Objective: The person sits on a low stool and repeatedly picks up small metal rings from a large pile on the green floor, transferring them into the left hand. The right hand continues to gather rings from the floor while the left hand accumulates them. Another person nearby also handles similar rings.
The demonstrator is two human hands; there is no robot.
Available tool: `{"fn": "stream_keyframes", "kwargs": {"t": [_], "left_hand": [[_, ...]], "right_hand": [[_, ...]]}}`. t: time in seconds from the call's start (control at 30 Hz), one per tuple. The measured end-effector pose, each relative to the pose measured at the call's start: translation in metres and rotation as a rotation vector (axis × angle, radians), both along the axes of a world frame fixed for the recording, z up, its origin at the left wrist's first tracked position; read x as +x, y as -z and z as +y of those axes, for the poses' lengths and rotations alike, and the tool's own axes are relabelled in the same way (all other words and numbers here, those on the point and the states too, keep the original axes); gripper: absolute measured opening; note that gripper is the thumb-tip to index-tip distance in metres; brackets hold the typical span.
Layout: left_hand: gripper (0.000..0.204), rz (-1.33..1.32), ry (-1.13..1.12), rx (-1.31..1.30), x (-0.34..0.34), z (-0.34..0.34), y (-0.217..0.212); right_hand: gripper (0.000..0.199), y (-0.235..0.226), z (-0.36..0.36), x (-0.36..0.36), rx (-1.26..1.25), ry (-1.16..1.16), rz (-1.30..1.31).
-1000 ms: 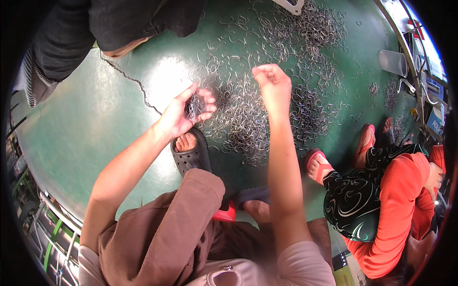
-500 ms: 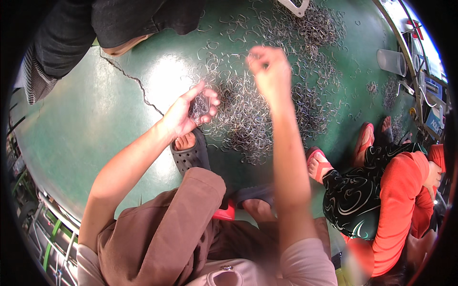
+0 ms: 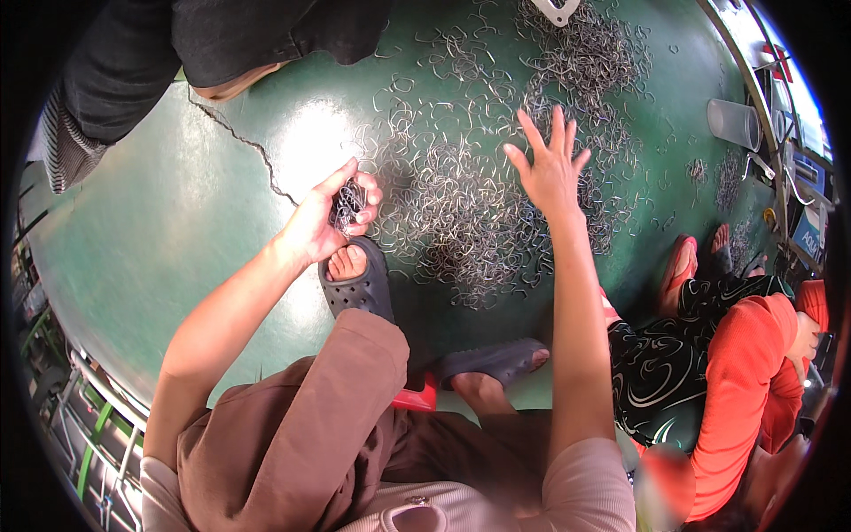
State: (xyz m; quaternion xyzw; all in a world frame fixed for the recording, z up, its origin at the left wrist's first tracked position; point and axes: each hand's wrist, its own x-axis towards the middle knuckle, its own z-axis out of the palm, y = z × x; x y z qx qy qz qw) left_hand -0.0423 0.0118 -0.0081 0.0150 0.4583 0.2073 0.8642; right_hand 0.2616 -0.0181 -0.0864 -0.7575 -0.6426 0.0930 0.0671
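My left hand (image 3: 316, 222) is curled around a bunch of small bent metal wire pieces (image 3: 348, 204), held above my left clog. Over on the right, my right hand (image 3: 551, 177) is open, palm down, fingers spread, with nothing in it. Beneath and beside it, a wide pile of the same loose wire pieces (image 3: 461, 208) lies scattered on the green floor (image 3: 160, 230). A denser, darker heap (image 3: 589, 58) of them sits farther off. Whether my right fingertips touch any pieces I cannot tell.
A person's dark-trousered legs (image 3: 257, 35) are at the far left. Another person in orange (image 3: 736, 346) sits at my right, sandals near the wire pieces. A translucent plastic cup (image 3: 734, 124) lies at the far right. A crack (image 3: 244, 142) runs across the floor.
My right hand has moved right and nearer, and its closed fingers have spread open. My left hand has shifted slightly left, still holding the bunch.
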Motion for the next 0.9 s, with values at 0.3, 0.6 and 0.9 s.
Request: {"fn": "stream_keyframes", "kwargs": {"t": [0.3, 0.6, 0.9], "left_hand": [[0.031, 0.020, -0.020, -0.001, -0.004, 0.004, -0.005], [0.032, -0.051, -0.061, -0.008, -0.024, 0.002, 0.003], [0.032, -0.026, -0.087, 0.006, -0.032, 0.003, 0.002]], "right_hand": [[0.010, -0.009, 0.081, -0.032, 0.108, 0.274, 0.431], [0.018, 0.002, 0.103, -0.007, 0.065, 0.229, 0.375], [0.015, 0.001, 0.097, -0.003, 0.086, 0.180, 0.434]]}}
